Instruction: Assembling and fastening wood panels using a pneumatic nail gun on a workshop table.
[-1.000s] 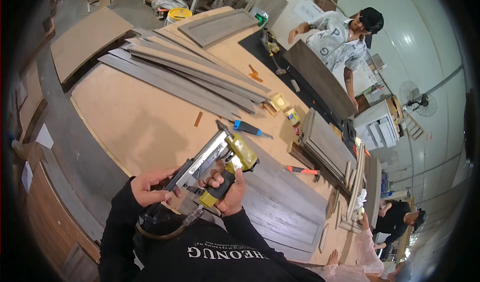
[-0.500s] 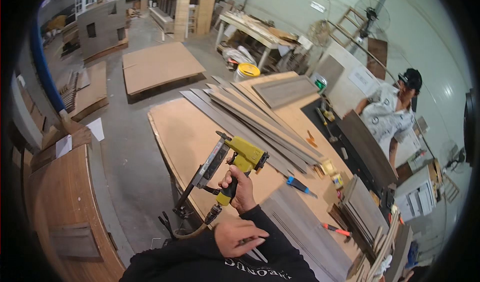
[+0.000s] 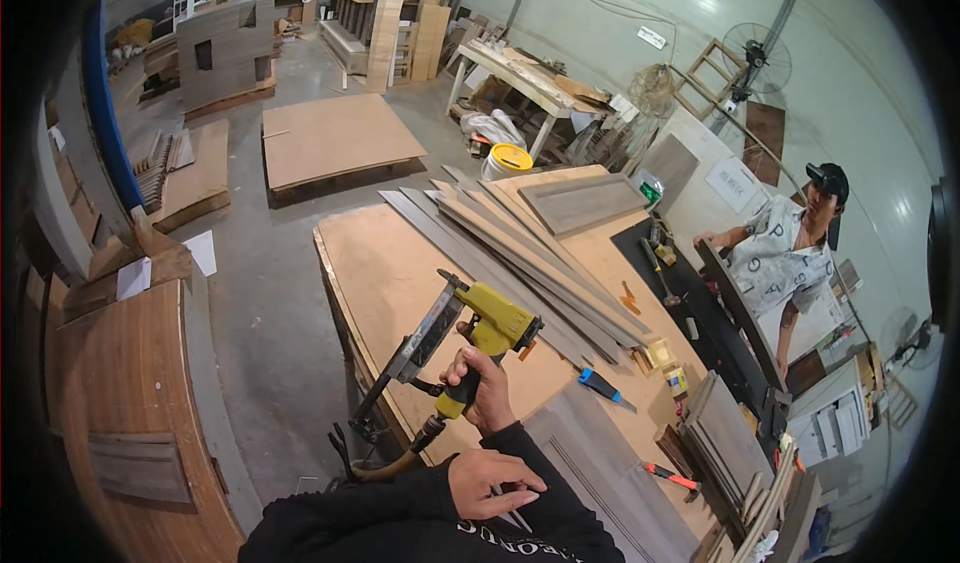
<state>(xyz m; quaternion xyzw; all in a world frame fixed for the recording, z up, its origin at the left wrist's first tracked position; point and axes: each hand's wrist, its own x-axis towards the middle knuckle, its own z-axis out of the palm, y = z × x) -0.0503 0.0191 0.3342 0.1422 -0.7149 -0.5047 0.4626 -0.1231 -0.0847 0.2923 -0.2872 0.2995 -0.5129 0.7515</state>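
My right hand (image 3: 487, 393) is wrapped round the handle of a yellow-green pneumatic nail gun (image 3: 492, 321), whose black and grey magazine slants down to the left. A tan air hose (image 3: 390, 466) joins the base of its handle. The gun is held over the near left edge of the workbench (image 3: 350, 248). My left hand (image 3: 490, 483) lies across my right forearm, its fingers curled. A thin grey strip (image 3: 518, 520) shows between and below those fingers; its kind cannot be made out.
Long grey boards (image 3: 530, 258) lie stacked on the bench. Nearby are a blue-handled saw (image 3: 600, 385), a red utility knife (image 3: 672, 477), a glue bottle (image 3: 676, 381) and a hammer (image 3: 660, 270). Across the bench, a co-worker (image 3: 790, 253) holds a dark panel (image 3: 740, 303). A low board platform (image 3: 340, 138) stands behind.
The co-worker's panel has turned from showing its broad face to nearly edge-on. My view has shifted slightly. Both my hands keep about the same pose, the nail gun still in the right.
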